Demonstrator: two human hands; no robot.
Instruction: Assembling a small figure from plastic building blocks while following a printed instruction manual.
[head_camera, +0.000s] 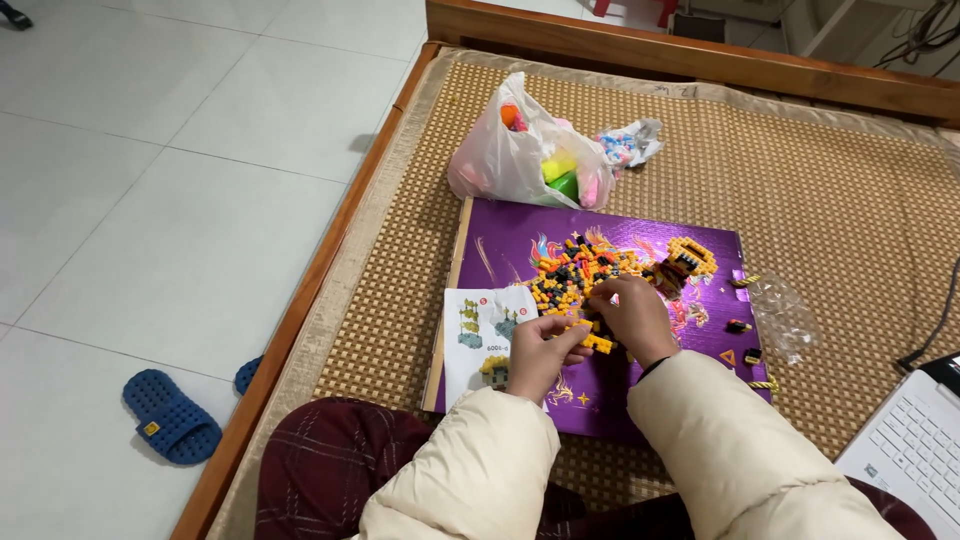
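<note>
From the head camera, both hands work close together over a shiny purple box lid (520, 250) that lies on a woven mat (820, 190) on a wood-framed bed. The left hand (545, 350) is curled, its fingers pinching a small yellow brick assembly (592, 340) between the two hands. The right hand (630, 315) is bent over the same piece, its fingertips touching the near edge of a loose pile of yellow, black and orange bricks (575, 272); whether it grips a single brick cannot be told. Just beyond the right hand sits a partly built yellow and black model (688, 262). Left of the left hand, an instruction leaflet (485, 335) lies touching the lid. To the right of the right hand lie a few stray pieces and an empty clear plastic bag (785, 315). Well beyond the hands stands a white plastic bag (520, 150) with coloured toys inside. A white laptop keyboard (915, 450) shows at the far right, blue slippers (170, 415) on the tiled floor to the left.
</note>
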